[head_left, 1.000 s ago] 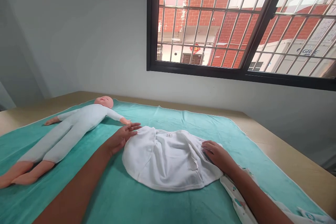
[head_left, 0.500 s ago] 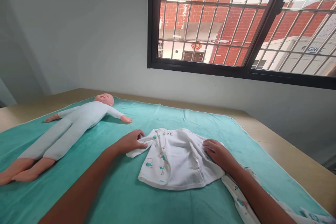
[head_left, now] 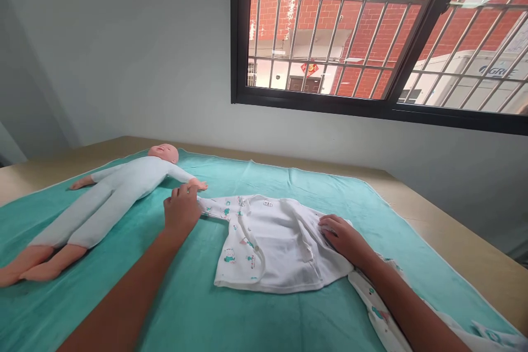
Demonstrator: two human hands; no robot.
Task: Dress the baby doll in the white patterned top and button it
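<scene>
A white baby shirt [head_left: 284,247] with small printed figures lies unfolded on the turquoise blanket [head_left: 181,308], its front partly open. My left hand [head_left: 181,212] has its fingers closed at the cuff of the left-side sleeve, which is stretched out sideways; the cuff itself is mostly hidden. Bent fingers of my right hand [head_left: 340,235] grip the shirt's cloth near the right-side shoulder and sleeve. Beyond my left hand, a baby doll [head_left: 132,179] in a pale bodysuit lies on its back, one doll hand close to my fingers.
More white printed baby clothing [head_left: 379,311] lies partly under my right forearm and runs toward the lower right corner. The blanket covers a wooden table [head_left: 449,242] whose edges show at the back and right. A barred window [head_left: 322,38] is in the wall behind.
My left hand has moved left and away from me, drawing the bent sleeve out straight toward the doll's hand. My right hand has stayed on the shirt.
</scene>
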